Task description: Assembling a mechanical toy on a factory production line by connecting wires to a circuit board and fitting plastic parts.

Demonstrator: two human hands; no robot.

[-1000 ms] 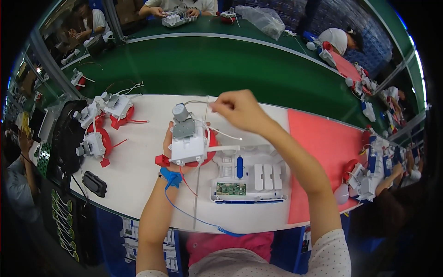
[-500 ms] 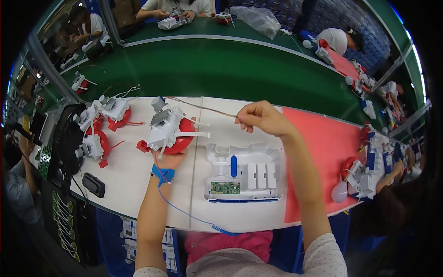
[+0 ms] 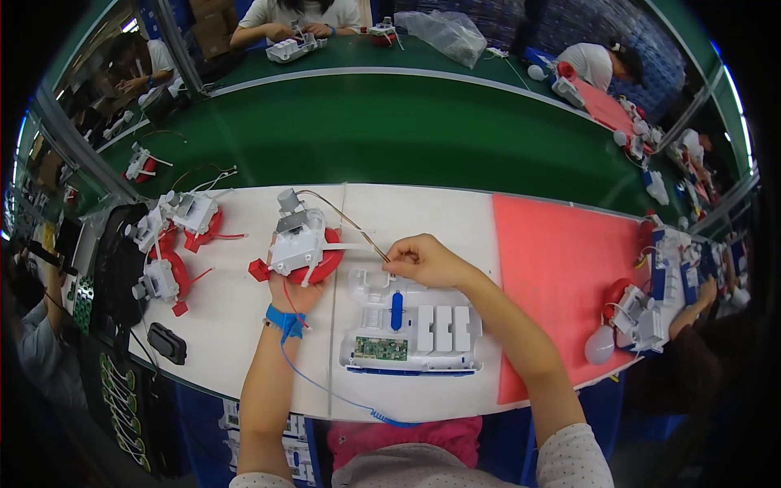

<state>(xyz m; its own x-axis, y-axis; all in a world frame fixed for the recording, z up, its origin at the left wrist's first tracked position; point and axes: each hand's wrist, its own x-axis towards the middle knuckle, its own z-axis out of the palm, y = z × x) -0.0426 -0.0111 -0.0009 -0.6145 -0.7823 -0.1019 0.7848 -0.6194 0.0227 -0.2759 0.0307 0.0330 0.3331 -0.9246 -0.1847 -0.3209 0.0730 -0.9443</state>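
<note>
My left hand [image 3: 303, 294] is closed under a white motor assembly [image 3: 298, 250] with a red ring, holding it over the left part of the white table; the ring hides most of the fingers. From its grey cylinder runs a bundle of thin wires [image 3: 351, 220]. The bundle's far end is pinched between the thumb and fingers of my right hand [image 3: 425, 262], above the back edge of an open white housing [image 3: 415, 359]. Inside that housing lie a green circuit board [image 3: 381, 349], a blue oval piece [image 3: 397, 311] and several white blocks [image 3: 443, 328].
Similar red-and-white assemblies [image 3: 167, 276] lie at the left, near a black case [image 3: 167, 343]. A blue coiled cord [image 3: 390, 419] runs from my left wristband. A red mat [image 3: 561, 285] covers the table's right part. Co-workers sit across the green surface [image 3: 350, 122] and at both sides.
My right hand has come left and nearer with the wire end, so the wires now slant down toward the housing. The assembly has shifted slightly right and turned a little. The view has shifted slightly.
</note>
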